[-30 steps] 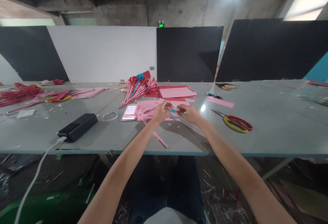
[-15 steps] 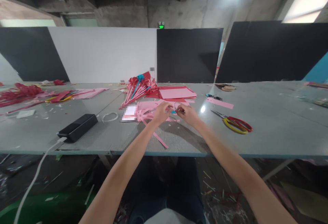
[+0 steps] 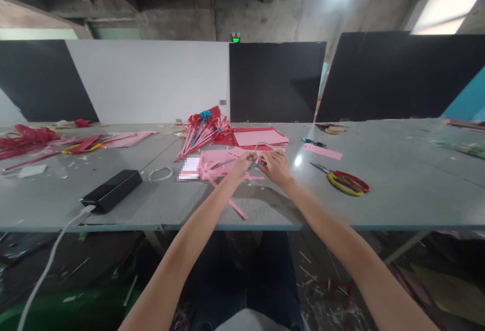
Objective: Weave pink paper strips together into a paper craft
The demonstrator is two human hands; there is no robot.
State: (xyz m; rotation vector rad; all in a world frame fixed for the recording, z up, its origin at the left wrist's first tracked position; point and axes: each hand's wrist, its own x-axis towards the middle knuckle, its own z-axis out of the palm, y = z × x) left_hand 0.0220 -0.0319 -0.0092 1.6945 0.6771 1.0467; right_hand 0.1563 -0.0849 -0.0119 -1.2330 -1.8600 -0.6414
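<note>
Because the fingertips crowd together, we cannot make out what the thin pale loop is made of, nor the small blue piece beneath it. We note the left hand and right hand both closed to a pinch, each gripping one end of that loop, which arches just above them over the pink paper strips on the grey table. One patch left of the strips is blurred out. Scissors lie well apart to the right; a white ring and black power bank lie to the left, its white cable running off the lower edge. Red and pink sheets and a bundle of paper flowers sit behind the hands.
</note>
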